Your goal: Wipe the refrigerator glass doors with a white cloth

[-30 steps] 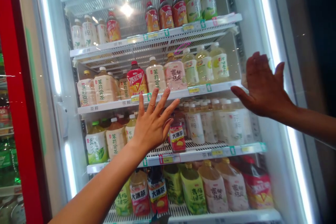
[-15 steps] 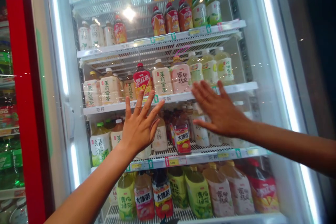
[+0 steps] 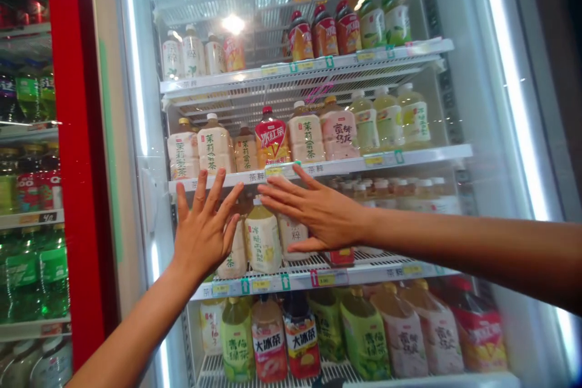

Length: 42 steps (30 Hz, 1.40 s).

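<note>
My left hand [image 3: 203, 230] is raised with its fingers spread, in front of the left part of a lit drinks fridge. Beside it, my right hand [image 3: 321, 213] reaches in from the right, fingers stretched leftward and thumb apart. Neither hand holds anything. Whether they touch the glass door, I cannot tell. Between the hands shows a pale-labelled bottle [image 3: 262, 241] on the shelf behind. Part of another white-labelled bottle [image 3: 292, 240] is covered by my right hand. Just above stands a bottle of red-labelled tea [image 3: 271, 136], among several cream-labelled ones.
Several bottled teas, including a green-labelled bottle [image 3: 365, 336], line the lowest shelf. A shelf edge [image 3: 409, 156] with price tags runs behind the hands. Left of a red post [image 3: 82, 151] is another rack of drinks. A bright light strip [image 3: 513, 85] borders the fridge's right side.
My right hand has moved left, close to my left hand. My left hand has shifted left across the shelves. The fridge appears further right in view.
</note>
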### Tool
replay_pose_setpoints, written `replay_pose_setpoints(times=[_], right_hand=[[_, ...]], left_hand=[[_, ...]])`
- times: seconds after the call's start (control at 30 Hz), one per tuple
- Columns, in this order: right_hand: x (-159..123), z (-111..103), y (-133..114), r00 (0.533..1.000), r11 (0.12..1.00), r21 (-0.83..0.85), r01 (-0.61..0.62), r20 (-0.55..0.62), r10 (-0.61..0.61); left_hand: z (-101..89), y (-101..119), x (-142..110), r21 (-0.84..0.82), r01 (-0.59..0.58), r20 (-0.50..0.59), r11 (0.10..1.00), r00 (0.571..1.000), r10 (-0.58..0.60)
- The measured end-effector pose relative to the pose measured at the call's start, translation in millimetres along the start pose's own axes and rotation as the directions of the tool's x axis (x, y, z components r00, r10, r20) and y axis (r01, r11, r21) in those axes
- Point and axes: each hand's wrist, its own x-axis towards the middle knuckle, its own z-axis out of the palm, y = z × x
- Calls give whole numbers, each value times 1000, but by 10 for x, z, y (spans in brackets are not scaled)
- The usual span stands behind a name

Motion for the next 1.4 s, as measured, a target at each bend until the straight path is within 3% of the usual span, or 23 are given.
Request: replay_pose_setpoints(times=[0.07, 0.17, 0.23, 0.33, 0.4, 0.47, 0.53, 0.57, 0.6, 0.67, 0.73, 0.77, 0.8, 0.87, 0.93, 1.0, 1.03, 1.1, 1.17, 1.2, 1.27, 1.33, 1.4], right_hand=[[245, -23, 99, 991, 991, -31, -133, -27, 132], [560, -30, 179, 939, 941, -55, -334, -104, 327], [666, 28, 25, 969, 969, -57, -239, -84, 234], [751, 135, -285, 997, 997, -42, 72, 19, -72], [855, 140, -313, 993, 993, -42, 106, 45, -105], [1002, 86, -199, 998, 995, -76, -59, 16, 61], [1104, 30, -113, 971, 964, -112, -240, -18, 239], [1110, 21, -130, 965, 957, -123, -262, -13, 263], [1077, 30, -193, 973, 966, -125, -226, 11, 229], [918, 90, -398, 996, 996, -93, -18, 84, 26], [720, 150, -531, 974, 979, -33, 199, 121, -194], [642, 156, -513, 965, 971, -15, 240, 117, -237], [587, 139, -430, 971, 975, -11, 222, 98, -219], [541, 45, -127, 999, 999, -37, 23, 29, -22], [512, -66, 168, 971, 970, -64, -236, -49, 234], [413, -114, 247, 942, 941, -72, -332, -81, 326], [325, -103, 190, 955, 954, -67, -293, -68, 289], [96, -39, -13, 996, 996, -32, -85, -3, 84], [-143, 9, -123, 993, 995, 21, 101, 58, -102], [-245, 3, -86, 992, 994, 28, 101, 69, -103], [-405, -79, 164, 996, 996, -11, -84, 36, 85], [-538, -199, 479, 927, 926, -58, -373, -54, 370], [-696, -272, 615, 851, 850, -72, -521, -121, 511]], left_hand=[[-46, -113, -120, 16, 23, 17, 1000, 1000, -23], [-119, -253, -268, 26, 43, 36, 999, 998, -44], [-162, -332, -337, 18, 47, 45, 999, 998, -48], [-213, -427, -394, 16, 43, 52, 999, 998, -44], [-239, -468, -412, 27, 38, 47, 999, 998, -39], [-260, -490, -421, 35, 38, 43, 999, 998, -39], [-278, -495, -428, 38, 41, 45, 998, 998, -43], [-284, -493, -430, 38, 44, 46, 998, 998, -46], [-287, -489, -432, 38, 48, 49, 998, 998, -50], [-286, -475, -432, 35, 51, 52, 998, 997, -53], [-273, -453, -422, 29, 46, 56, 999, 997, -47], [-262, -437, -412, 26, 42, 58, 999, 997, -43], [-249, -420, -398, 23, 39, 61, 999, 997, -40], [-214, -376, -358, 13, 36, 62, 999, 997, -37], [-170, -322, -300, 2, 32, 57, 999, 998, -32], [-119, -257, -226, -9, 25, 46, 1000, 999, -25], [-94, -219, -184, -16, 22, 40, 1000, 999, -22], [-48, -130, -94, -31, 13, 27, 999, 1000, -12], [-12, -23, 0, -41, -1, 17, 999, 1000, 2], [3, 38, 48, -45, -10, 13, 999, 1000, 11], [30, 169, 144, -49, -29, 1, 998, 1000, 29], [63, 309, 240, -57, -43, -5, 997, 999, 43], [107, 455, 339, -66, -54, -5, 996, 999, 54]])
